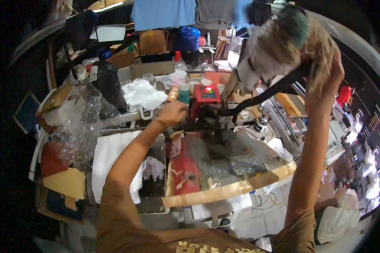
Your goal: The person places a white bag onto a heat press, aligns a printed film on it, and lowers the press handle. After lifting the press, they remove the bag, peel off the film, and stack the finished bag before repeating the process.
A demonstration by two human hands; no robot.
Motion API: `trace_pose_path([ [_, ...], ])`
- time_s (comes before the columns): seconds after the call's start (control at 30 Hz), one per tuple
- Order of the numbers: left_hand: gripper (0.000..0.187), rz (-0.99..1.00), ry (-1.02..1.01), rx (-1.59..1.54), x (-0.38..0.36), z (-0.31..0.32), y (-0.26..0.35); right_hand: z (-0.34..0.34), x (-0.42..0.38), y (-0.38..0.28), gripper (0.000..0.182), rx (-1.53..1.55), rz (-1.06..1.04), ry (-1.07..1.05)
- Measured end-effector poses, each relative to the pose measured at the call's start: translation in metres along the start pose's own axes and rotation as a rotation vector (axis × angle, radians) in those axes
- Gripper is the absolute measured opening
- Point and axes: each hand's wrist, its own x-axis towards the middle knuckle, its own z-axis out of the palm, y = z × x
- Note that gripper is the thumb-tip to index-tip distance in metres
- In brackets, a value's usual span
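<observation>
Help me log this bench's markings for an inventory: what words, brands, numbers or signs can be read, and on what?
"STOP", probably: on the brown shirt; the lettering beside it is unclear.
Lit red and green digits on the red control box: too blurred to read.
No other text is readable.

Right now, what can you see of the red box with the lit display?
The red box looks hard-cased, plastic or painted metal, I can't tell which. Its face turns toward the camera and carries a lit display with red digits above green, too blurred to read. It sits just above dark machine parts, right of a blue-green jar. The left hand is near its left side, apparently not touching.
</observation>
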Motion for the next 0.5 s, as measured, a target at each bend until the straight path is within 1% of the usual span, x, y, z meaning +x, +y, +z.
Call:
trace_pose_path([
  [0.07,0.051,0.043,-0.139,0.216,0.040,0.022,0.012,-0.023,-0.013,0.019,0.053,0.952,0.112,-0.139],
  [0.1,0.051,0.055,-0.137,0.214,0.055,0.037,0.011,-0.022,-0.019,0.016,0.053,0.941,0.108,-0.134],
  [0.17,0.067,0.040,-0.145,0.497,0.080,0.061,0.010,-0.016,-0.029,0.010,0.068,0.567,0.035,0.152],
  [0.2,0.067,0.051,-0.144,0.492,0.088,0.069,0.014,-0.012,-0.031,0.006,0.062,0.482,0.034,0.229],
  [0.27,0.061,-0.147,-0.135,0.475,0.095,0.074,0.027,-0.007,-0.031,-0.002,0.053,0.510,0.073,0.325],
  [0.3,0.061,-0.138,-0.140,0.469,0.098,0.075,0.027,-0.004,-0.031,-0.006,0.050,0.529,0.092,0.360],
  [0.37,0.072,-0.149,-0.191,0.475,0.103,0.079,0.020,0.000,-0.028,-0.010,0.046,0.553,0.129,0.422],
  [0.4,0.072,-0.144,-0.196,0.470,0.099,0.082,0.018,0.002,-0.028,-0.010,0.046,0.563,0.141,0.446],
  [0.47,0.070,-0.137,-0.064,0.459,0.097,0.082,0.013,0.005,-0.026,-0.010,0.047,0.568,0.135,0.466],
  [0.5,0.068,-0.124,-0.087,0.459,0.097,0.082,0.011,0.005,-0.027,-0.006,0.048,0.515,0.097,0.470],
])
